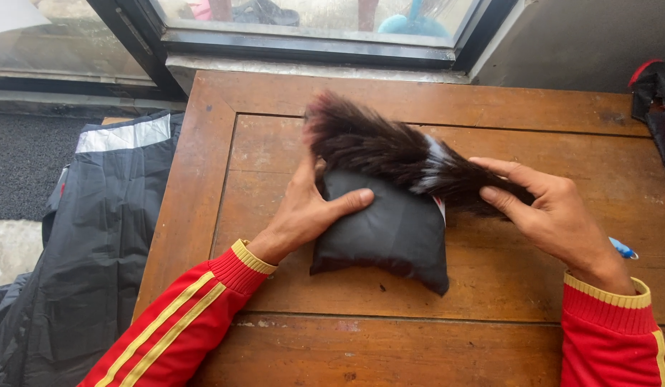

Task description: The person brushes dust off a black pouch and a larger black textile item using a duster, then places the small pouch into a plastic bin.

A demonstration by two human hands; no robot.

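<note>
A small folded black garment bundle (390, 233) lies on a brown wooden table (390, 337). A strip of dark brown fur trim (375, 143) with a white patch sticks out along its far edge. My left hand (307, 208) presses on the bundle's left side, thumb on the black fabric, fingers under the fur. My right hand (544, 204) pinches the right end of the fur between thumb and fingers. Both arms wear red sleeves with yellow stripes.
A black jacket (88, 244) with a grey reflective band hangs off the table's left side. A window frame (304, 39) runs along the far edge. A black and red bag (655, 107) sits at the right, and a blue pen tip (623, 249) pokes out by my right wrist.
</note>
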